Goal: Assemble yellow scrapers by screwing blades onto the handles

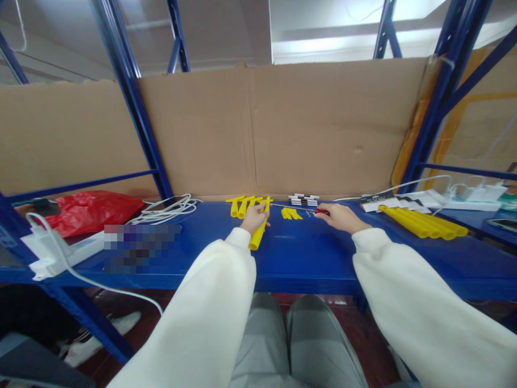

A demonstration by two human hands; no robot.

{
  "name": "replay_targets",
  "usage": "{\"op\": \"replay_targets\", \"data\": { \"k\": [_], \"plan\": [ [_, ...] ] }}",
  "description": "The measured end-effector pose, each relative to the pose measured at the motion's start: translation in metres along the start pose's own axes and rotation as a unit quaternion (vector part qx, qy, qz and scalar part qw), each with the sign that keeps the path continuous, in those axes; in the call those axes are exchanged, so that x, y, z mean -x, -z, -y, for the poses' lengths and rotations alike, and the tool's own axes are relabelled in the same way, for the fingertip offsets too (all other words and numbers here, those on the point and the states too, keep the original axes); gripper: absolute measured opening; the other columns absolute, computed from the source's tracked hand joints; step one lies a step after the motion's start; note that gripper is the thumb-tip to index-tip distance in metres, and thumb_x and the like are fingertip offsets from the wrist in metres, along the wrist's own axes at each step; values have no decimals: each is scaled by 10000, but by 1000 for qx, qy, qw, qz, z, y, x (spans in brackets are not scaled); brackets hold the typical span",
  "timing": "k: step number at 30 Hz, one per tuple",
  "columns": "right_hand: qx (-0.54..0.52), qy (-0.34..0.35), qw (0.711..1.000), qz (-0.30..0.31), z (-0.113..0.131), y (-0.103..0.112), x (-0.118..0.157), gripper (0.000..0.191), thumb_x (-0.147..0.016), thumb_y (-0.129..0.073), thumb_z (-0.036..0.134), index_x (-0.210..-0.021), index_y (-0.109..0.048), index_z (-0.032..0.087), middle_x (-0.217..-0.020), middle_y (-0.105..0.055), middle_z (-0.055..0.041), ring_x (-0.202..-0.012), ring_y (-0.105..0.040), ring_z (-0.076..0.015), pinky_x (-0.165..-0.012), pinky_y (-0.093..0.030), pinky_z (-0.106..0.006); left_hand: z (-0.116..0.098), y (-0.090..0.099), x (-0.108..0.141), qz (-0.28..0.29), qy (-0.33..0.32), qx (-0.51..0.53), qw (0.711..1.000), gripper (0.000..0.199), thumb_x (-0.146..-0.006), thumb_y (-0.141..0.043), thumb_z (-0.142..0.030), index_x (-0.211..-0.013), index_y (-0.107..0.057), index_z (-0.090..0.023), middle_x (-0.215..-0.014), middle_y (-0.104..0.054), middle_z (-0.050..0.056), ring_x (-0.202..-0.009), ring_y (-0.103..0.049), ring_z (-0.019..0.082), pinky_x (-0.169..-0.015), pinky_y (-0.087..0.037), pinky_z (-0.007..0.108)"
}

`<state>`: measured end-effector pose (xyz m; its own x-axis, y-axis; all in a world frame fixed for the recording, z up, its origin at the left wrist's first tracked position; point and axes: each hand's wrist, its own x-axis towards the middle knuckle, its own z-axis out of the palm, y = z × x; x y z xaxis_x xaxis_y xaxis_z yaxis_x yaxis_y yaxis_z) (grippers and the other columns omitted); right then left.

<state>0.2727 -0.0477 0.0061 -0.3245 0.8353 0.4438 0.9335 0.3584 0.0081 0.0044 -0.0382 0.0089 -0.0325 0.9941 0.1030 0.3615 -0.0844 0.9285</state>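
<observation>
- The left hand (252, 217) is closed around a yellow tube (256, 240); the tube stands out below the fist, its open, wider end toward the person and its narrower end pointing toward the cardboard (194, 134) at the back.
- The right hand (343, 216) grips the red handle of a thin-shafted tool (322, 212); the shaft runs left across the counter (302, 264) to the far end of the held tube; whether its tip touches the tube, I cannot tell.
- Just beyond the left hand lies a row of yellow tubes with crosswise ends (242, 209); they sit side by side, partly hidden by the hand.
- Between the two hands are small flat yellow pieces (291, 214); tiny pale bits (310, 212) lie between these and the red handle; behind them is a stack of white-and-black cylinders (304, 200).
- Right of the right hand, a group of longer yellow tubes (428, 223) lies side by side; a black-and-white card (377, 203) is just beside their far ends.
- At the left are a red plastic bag (95, 210), a coiled white cable (173, 211) and a white power strip (76, 253).
</observation>
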Motion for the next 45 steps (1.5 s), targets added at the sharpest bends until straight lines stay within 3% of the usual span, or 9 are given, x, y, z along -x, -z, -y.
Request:
{"op": "replay_targets", "data": {
  "k": [6, 12, 19, 26, 30, 39, 45],
  "plan": [
    [-10, -21, 1000, 6, 0, -2, -1, 159, -889, -582, 349, -989, -599, 226, -930, -748, -73, -817, -690, -227, -637, -420, -265, -2, -1, 2, 0, 9, 4, 1000, 546, -902, -541, -101, -1444, -478, -93, -709, -689, 50, -426, -569, 87, -394, -446, 162],
    [27, -21, 999, -21, -1, -1, 0, 118, -894, -559, 323, -944, -605, 226, -828, -738, -62, -746, -675, -217, -600, -397, -264, -4, 0, 4, 11, 8, -9, 1000, 563, -907, -534, -114, -1464, -450, -107, -840, -726, 93, -518, -632, 113, -450, -487, 184],
    [-32, 16, 999, -3, -7, -7, -2, 205, -911, -522, 337, -1021, -661, 234, -1035, -750, -78, -917, -693, -234, -749, -480, -293, 0, -1, 0, 3, 1, -7, 1000, 560, -902, -543, -112, -1456, -461, -109, -762, -719, 80, -497, -628, 119, -440, -480, 182],
    [-13, -33, 999, -17, -5, -8, -2, 119, -875, -578, 302, -972, -552, 238, -835, -730, -54, -735, -674, -220, -601, -408, -263, 3, -1, -3, 11, -3, -5, 1000, 578, -898, -549, -129, -1466, -444, -114, -815, -734, 93, -562, -669, 143, -445, -508, 191],
    [14, -41, 998, -44, -1, -3, 0, 111, -875, -587, 338, -922, -571, 240, -815, -722, -54, -746, -670, -227, -601, -389, -267, 6, -2, -6, 12, -7, -6, 1000, 577, -898, -567, -134, -1464, -452, -125, -829, -735, 98, -545, -659, 128, -441, -508, 182],
    [-2, -1, 998, -62, -1, -2, 1, 238, -930, -516, 370, -994, -692, 222, -1010, -751, -91, -926, -689, -245, -734, -474, -307, 7, -1, -8, 3, -1, -4, 1000, 590, -898, -571, -132, -1474, -443, -125, -801, -740, 96, -510, -652, 129, -433, -502, 188],
    [-17, -12, 999, -50, 0, -4, -1, 247, -897, -562, 385, -1080, -617, 229, -1032, -749, -89, -914, -698, -253, -710, -475, -305, 5, -2, -7, -15, 9, -2, 1000, 602, -887, -589, -140, -1473, -450, -116, -815, -743, 90, -498, -647, 127, -414, -484, 181]
  ]
}}
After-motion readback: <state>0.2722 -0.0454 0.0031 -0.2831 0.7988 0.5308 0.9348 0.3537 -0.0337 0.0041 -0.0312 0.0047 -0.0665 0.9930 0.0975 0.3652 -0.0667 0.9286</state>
